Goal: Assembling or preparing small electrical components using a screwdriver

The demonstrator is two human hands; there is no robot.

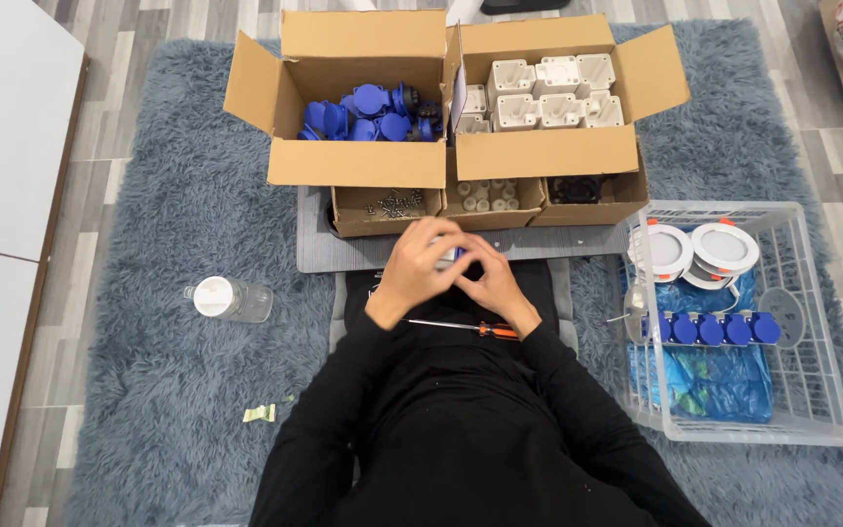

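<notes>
While cupped together, hands (456, 268) clasp small part (449, 256) above screwdriver (462, 327).

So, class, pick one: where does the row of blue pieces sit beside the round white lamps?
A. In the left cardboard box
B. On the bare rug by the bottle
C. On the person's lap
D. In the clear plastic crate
D: the blue row lies in the crate, just below the white lamps.
</notes>
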